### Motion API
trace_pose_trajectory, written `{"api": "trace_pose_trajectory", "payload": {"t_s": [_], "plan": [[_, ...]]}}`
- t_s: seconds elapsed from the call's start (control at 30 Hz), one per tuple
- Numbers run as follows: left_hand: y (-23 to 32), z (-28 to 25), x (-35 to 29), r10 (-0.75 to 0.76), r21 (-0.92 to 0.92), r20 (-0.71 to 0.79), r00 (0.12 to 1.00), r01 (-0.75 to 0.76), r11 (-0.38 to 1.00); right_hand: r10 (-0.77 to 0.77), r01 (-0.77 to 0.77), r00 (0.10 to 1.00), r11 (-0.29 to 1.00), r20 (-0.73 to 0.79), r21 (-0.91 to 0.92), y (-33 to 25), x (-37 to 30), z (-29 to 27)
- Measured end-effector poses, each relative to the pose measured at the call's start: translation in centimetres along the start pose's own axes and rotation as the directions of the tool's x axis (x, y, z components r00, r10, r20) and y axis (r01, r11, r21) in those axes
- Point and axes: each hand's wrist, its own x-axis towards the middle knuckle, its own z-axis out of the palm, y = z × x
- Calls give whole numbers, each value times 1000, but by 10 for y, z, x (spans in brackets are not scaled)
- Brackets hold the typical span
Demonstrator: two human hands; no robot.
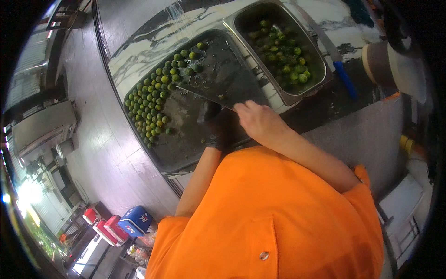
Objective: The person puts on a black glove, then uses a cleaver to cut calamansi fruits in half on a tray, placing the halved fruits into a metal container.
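Observation:
A black cutting board or tray (186, 139) lies in front of me with many small round green citrus fruits (148, 104) massed along its left side. My right hand (260, 122) is bare and closed round the handle of a knife (202, 95), whose blade points left over the board toward the fruits. Beside the knife, close to my body, is my left hand (216, 128) in a black glove. Its fingers blend into the dark board, so their grip is hidden. A small green fruit piece (222, 97) lies just beyond the blade.
Right of the board stands a rectangular metal pan (320, 79) holding green citrus pieces. Beyond it lies a second knife with a blue handle (344, 80). Round tubs (392, 67) stand at the far right. A blue cooler box (135, 221) and red boxes sit at the lower left.

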Motion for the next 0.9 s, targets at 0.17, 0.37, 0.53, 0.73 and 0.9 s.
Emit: {"api": "trace_pose_trajectory", "payload": {"t_s": [0.17, 0.37, 0.53, 0.73, 0.9], "plan": [[-16, -18, 9, 111, 300, 4, 994, -107, 948, 41, -41, 999, 999, 24, -8, 4, 9, 8], [13, -3, 7, 299, 431, -113, 948, -225, 874, 15, 20, 967, 991, -254, 135, 7, -56, -28], [47, 41, 8, 443, 226, -65, 894, -419, 879, 98, -48, 844, 993, -528, 108, 1, -78, -83], [97, 12, 58, 264, -109, 146, 953, -250, 962, 190, -79, 712, 978, -676, 191, 14, -91, -120], [67, -53, 131, 128, 820, 495, 860, -510, 257, 128, -194, 777, 980, -617, -41, -10, -97, -94]]}}
